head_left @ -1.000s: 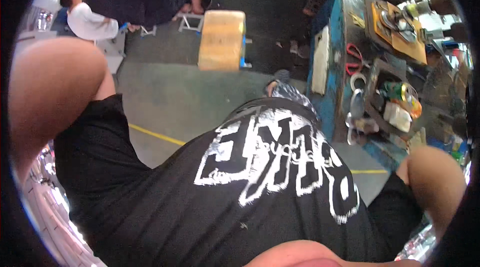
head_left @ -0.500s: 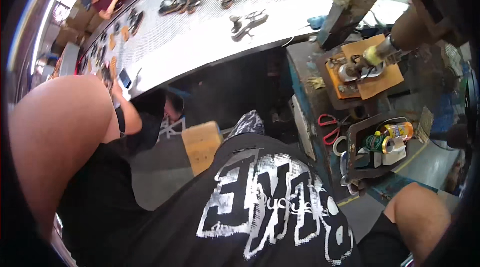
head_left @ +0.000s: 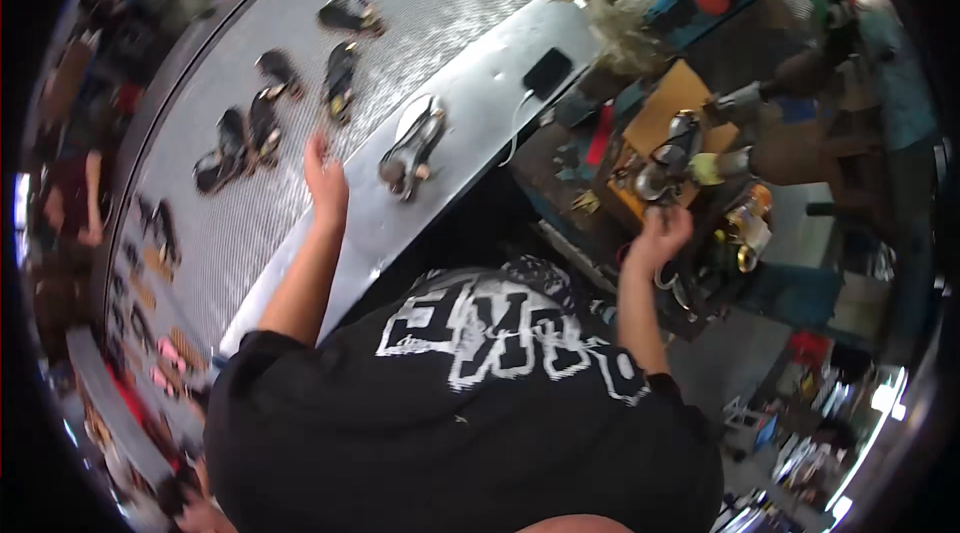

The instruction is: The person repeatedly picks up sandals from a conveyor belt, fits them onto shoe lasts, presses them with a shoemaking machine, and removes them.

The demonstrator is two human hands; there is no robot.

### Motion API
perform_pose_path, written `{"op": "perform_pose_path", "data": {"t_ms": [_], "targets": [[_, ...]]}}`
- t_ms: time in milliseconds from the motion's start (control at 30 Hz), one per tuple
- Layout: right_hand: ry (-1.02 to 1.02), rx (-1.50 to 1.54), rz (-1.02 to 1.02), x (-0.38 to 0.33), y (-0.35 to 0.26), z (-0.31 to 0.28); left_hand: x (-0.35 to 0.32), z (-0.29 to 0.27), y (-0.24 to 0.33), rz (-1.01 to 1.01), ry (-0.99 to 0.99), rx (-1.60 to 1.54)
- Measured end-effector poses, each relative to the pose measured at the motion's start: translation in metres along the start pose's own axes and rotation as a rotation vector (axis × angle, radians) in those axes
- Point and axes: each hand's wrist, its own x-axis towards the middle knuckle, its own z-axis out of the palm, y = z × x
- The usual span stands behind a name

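My left hand (head_left: 326,181) is raised over the near edge of the long work surface, fingers stretched out with nothing in them. Just right of it a silver and dark sandal (head_left: 413,145) lies on the smooth metal strip. My right hand (head_left: 661,237) is at the near side of a press-like machine, its fingers curled together. What they hold is blurred. Right beyond those fingertips a silvery shoe-shaped piece (head_left: 680,141) sits on a tan board (head_left: 668,98) under the machine's arm.
Several dark sandals (head_left: 265,123) lie on the textured surface (head_left: 420,8) at the left. A black phone (head_left: 548,73) with a white cable rests near the machine. Cans (head_left: 748,233) stand beyond my right hand. Another person (head_left: 75,195) is at the far left.
The view has swung round to the right. My left arm has come up over the work surface, and my right hand has reached in to the machine.
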Motion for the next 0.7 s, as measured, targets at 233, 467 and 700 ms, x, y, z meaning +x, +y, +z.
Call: {"op": "perform_pose_path", "data": {"t_ms": [233, 467, 700], "targets": [[0.003, -0.908, -0.243, 0.016, 0.042, 0.048, -0.096, 0.032, -0.073, 0.21, -0.604, 0.504], [0.133, -0.897, -0.032, 0.022, 0.051, 0.046, -0.051, 0.078, -0.047, 0.095, -0.57, 0.332], [0.051, -0.632, -0.246, -0.049, -0.024, 0.091, 0.086, 0.053, -0.057, 0.157, -1.221, 0.409]]}}
